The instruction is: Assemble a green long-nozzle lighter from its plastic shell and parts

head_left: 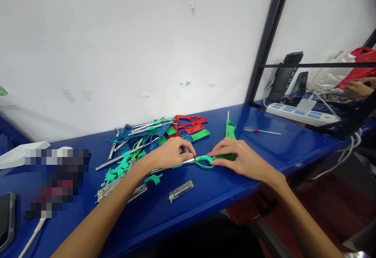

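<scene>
1. Green lighter shell (205, 166) lies low over the front part of the blue counter (293, 144), between the two hands, its grip end toward the right and a silver metal tube (188, 161) running out to the left.
2. Work on it looks part done: the tube and a turquoise trigger piece seem to be in place, yet the shell appears open-sided. Whether a fuel tank sits inside cannot be told, as fingers cover much of the grip.
3. Its look: bright green plastic, with a rounded finger loop in the middle and a darker hollow behind the right fingers.
4. Left hand (169, 153): thumb and forefinger pinched together on the tube, close to the shell. Right hand (239, 156): thumb and fingers clamped on the grip end.
5. Just behind the right hand is a green lighter (230, 129) that looks complete; a screwdriver (261, 130) lies to its right.
6. Much appears left: red shells (190, 123), blue shells (123, 138) and more tubes are heaped behind the left hand, with loose turquoise triggers (117, 172) near its forearm. One clear fuel tank (182, 190) lies apart, nearer the front edge.
7. Farther right, beyond a dark frame, are a white power strip (302, 113) and a co-worker's hand (358, 89).
</scene>
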Available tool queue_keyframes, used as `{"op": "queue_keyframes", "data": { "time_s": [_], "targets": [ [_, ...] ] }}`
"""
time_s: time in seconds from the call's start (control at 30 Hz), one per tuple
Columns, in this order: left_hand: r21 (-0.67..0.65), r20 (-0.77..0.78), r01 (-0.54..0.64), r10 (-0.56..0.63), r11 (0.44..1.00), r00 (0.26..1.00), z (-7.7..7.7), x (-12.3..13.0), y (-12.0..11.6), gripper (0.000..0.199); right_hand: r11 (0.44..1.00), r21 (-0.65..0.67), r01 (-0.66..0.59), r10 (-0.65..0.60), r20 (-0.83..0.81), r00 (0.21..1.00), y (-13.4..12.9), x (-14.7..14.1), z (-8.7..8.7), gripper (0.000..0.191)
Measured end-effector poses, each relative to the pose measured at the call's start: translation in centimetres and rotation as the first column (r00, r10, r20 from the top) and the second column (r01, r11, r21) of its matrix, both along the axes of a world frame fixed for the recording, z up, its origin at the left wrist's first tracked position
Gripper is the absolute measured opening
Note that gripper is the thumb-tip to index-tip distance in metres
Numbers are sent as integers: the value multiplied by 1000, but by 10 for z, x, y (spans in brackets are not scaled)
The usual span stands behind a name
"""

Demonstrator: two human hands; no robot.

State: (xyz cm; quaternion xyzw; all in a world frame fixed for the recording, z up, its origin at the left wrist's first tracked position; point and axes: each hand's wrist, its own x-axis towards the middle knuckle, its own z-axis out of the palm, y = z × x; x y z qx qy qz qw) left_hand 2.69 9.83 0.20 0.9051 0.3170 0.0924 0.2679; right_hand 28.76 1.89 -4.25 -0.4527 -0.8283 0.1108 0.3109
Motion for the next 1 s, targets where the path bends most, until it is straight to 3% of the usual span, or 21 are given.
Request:
{"op": "queue_keyframes", "data": {
  "time_s": [0.17,0.37,0.8,1.0],
  "targets": [
    [-113,12,25,-24,993,1000,4,-2,0,25,1000,-8,-1,1,-8,1000,0,0,-1,22],
    [-145,40,-7,13,989,999,1,-1,0,20,1000,-15,-2,1,-13,1000,0,0,0,22],
    [-43,51,-53,55,998,997,-5,8,0,11,1000,-29,6,-7,-30,1000,0,0,0,21],
    [-76,45,-74,78,994,996,-10,7,6,10,999,-35,-4,2,-29,1000,2,0,-1,21]
  ]
}}
